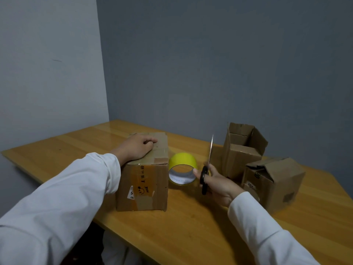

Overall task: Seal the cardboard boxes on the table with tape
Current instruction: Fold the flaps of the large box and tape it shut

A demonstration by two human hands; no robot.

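Head view: the right hand point(215, 183) has its fingers curled through the black handles of the scissors point(207, 167), blades together and pointing straight up, just right of centre in the frame. The left hand point(136, 148) lies palm down on the top of the closed box point(143, 186) at centre left, fingers loosely bent, holding the flaps flat. The yellow tape roll point(182, 170) stands on its edge on the table point(191, 226) between that box and the scissors, touching neither hand. Two more boxes sit at the right: a tall box point(242, 150) with flaps open and a crumpled box point(275, 182) nearer. Cardboard like this is probably light and stiff, yet its flaps spring up, so press on the seam; the roll is best gripped round its rim.
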